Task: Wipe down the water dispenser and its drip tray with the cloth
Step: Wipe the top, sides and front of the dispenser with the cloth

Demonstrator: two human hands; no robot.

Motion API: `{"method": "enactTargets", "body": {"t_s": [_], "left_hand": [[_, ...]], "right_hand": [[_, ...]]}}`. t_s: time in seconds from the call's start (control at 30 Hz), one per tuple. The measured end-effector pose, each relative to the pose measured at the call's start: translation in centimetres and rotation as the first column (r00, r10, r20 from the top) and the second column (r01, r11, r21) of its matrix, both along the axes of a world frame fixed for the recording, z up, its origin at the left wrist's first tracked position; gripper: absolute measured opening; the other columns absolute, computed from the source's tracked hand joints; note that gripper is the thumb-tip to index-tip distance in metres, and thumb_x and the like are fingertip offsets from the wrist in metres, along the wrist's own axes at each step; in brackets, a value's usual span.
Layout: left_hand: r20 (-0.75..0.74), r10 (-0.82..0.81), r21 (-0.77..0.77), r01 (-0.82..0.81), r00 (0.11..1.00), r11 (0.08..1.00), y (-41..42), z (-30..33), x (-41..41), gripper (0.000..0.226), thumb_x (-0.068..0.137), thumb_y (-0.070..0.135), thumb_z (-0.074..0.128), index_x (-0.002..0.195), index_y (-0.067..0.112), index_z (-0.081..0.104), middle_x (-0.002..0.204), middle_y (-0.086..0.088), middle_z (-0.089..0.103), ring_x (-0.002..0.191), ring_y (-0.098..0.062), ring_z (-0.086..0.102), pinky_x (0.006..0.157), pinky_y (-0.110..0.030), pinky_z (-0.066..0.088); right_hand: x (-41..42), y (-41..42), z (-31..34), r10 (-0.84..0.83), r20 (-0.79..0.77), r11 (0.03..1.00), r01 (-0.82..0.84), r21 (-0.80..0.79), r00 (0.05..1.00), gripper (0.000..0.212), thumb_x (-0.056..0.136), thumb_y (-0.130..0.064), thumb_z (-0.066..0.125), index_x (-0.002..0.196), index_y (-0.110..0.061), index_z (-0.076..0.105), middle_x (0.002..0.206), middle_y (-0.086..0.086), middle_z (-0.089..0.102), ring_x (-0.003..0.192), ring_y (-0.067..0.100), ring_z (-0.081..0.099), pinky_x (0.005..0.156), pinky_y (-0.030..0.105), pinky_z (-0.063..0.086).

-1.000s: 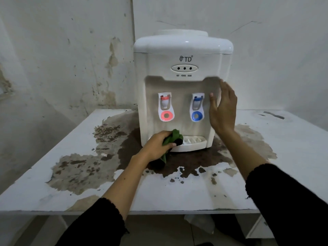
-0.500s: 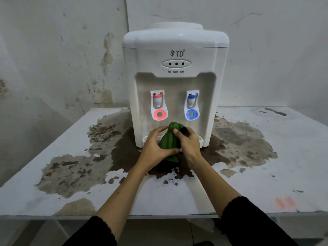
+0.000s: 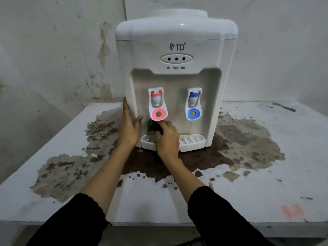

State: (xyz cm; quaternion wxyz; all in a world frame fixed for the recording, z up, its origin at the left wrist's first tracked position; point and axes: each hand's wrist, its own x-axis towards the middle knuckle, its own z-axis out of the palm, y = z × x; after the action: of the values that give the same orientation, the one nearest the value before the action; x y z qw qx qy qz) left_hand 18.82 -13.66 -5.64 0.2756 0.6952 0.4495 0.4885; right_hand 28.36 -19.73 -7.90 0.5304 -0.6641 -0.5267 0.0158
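Note:
A white tabletop water dispenser point(image 3: 177, 38) stands at the back middle of the table, with a red tap point(image 3: 157, 96) and a blue tap point(image 3: 193, 97) in its front recess. Its white drip tray point(image 3: 192, 141) juts out at the base. My right hand point(image 3: 167, 137) is shut on a green cloth point(image 3: 150, 125), pressing it against the recess wall just under the red tap; most of the cloth is hidden by the fingers. My left hand point(image 3: 128, 126) lies flat and open against the dispenser's lower left corner.
The white table point(image 3: 266, 183) has a large dark wet-looking stain point(image 3: 239, 139) spreading around the dispenser's base and to the left. Stained walls stand close behind and to the left. The table's front edge runs just past my sleeves.
The cloth passed from my left hand to my right hand. My right hand came off the dispenser's right side; my left hand moved to the left corner. The camera came closer.

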Motion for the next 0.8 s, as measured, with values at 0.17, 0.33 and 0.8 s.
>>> {"method": "enactTargets", "body": {"t_s": [0.17, 0.33, 0.8], "left_hand": [[0.015, 0.039, 0.006, -0.039, 0.999, 0.999, -0.4, 0.1, 0.3, 0.072, 0.096, 0.02, 0.048, 0.15, 0.027, 0.0, 0.15, -0.008, 0.035, 0.133, -0.029, 0.039, 0.107, -0.05, 0.038], [0.058, 0.062, -0.037, -0.06, 0.996, 0.998, -0.7, 0.4, 0.5, 0.07, 0.096, 0.019, 0.049, 0.149, 0.031, 0.005, 0.15, -0.004, 0.036, 0.134, -0.027, 0.038, 0.108, -0.05, 0.037], [0.088, 0.074, -0.052, -0.07, 0.993, 0.996, -0.7, 0.3, 0.4, 0.07, 0.094, 0.018, 0.053, 0.15, 0.029, 0.012, 0.149, -0.002, 0.038, 0.132, -0.024, 0.042, 0.105, -0.042, 0.039]], "right_hand": [[3.4, -1.4, 0.0, 0.025, 0.321, 0.987, 0.029, -0.161, 0.947, 0.043, 0.088, 0.003, 0.051, 0.127, -0.014, 0.054, 0.125, 0.01, 0.052, 0.109, 0.032, 0.043, 0.089, 0.043, 0.048], [7.9, -3.4, 0.2, -0.03, 0.575, 0.943, 0.214, -0.255, 0.818, 0.036, 0.091, -0.003, 0.05, 0.125, -0.012, 0.052, 0.13, 0.008, 0.048, 0.112, 0.031, 0.041, 0.093, 0.039, 0.043], [8.6, -4.3, -2.1, -0.311, 0.433, 0.882, 0.427, -0.2, 0.846, 0.027, 0.087, 0.002, 0.052, 0.111, -0.006, 0.062, 0.109, 0.009, 0.068, 0.096, 0.031, 0.049, 0.079, 0.036, 0.048]]}}
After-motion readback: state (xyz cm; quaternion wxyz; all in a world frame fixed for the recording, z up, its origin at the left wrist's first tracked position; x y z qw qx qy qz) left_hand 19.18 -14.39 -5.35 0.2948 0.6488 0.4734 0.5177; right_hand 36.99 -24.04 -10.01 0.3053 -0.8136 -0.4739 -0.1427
